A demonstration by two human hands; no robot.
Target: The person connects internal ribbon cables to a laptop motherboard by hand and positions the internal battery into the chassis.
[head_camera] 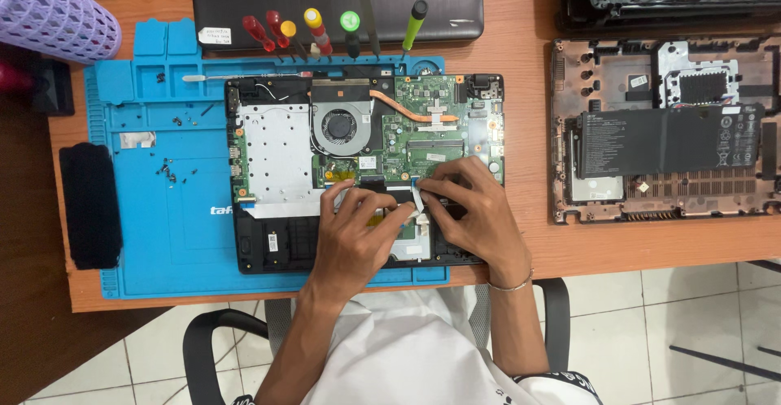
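While the opened laptop (358, 169) lies on the blue mat (163, 210) (screws scattered left), left hand (358, 230) and right hand (476, 210) both pinch a white ribbon cable (417, 199), each grip narrow.

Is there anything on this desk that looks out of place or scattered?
Yes. Small loose screws lie scattered on the blue mat, left of the opened laptop, in no tray. A white ribbon cable sticks up free between the left hand and the right hand. Nothing looks broken.
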